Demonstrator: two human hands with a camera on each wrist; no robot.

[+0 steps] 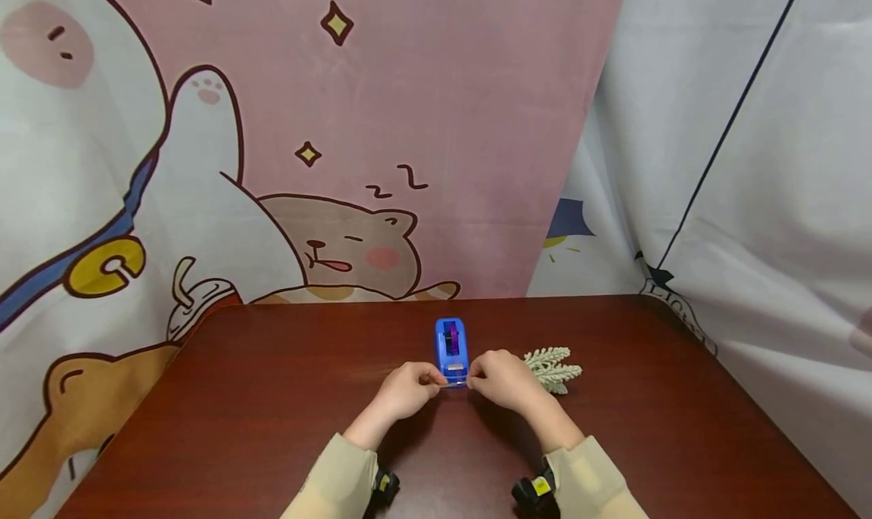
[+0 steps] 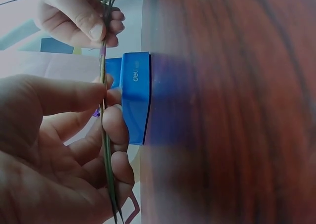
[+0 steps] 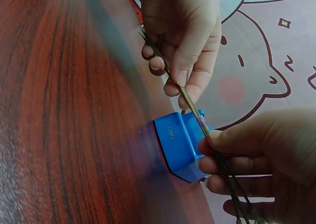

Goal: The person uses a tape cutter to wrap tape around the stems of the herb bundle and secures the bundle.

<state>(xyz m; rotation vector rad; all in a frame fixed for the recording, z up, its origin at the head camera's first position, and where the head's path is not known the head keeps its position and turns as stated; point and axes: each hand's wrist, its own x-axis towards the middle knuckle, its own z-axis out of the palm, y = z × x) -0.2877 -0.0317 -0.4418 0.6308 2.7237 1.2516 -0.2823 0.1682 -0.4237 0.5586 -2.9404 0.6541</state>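
A bunch of thin green stems [image 2: 106, 150] runs across both hands, with pale green leafy sprigs [image 1: 553, 369] at its right end. My left hand [image 1: 406, 389] pinches the stems between thumb and forefinger near their bare ends. Closer to the leaves, my right hand [image 1: 506, 381] grips the same stems between thumb and fingers. Between the two hands, a short purple band [image 3: 201, 121] sits around the stems beside the right thumb. Just behind the stems stands a blue tape dispenser [image 1: 453, 352] with a purple roll [image 1: 452, 337] in it.
The dark red-brown table [image 1: 272, 398] lies under everything. Behind it hangs a pink cloth [image 1: 477, 125] with cartoon animals, and at the right a white cloth [image 1: 749, 201] with a black line hangs along the table's side.
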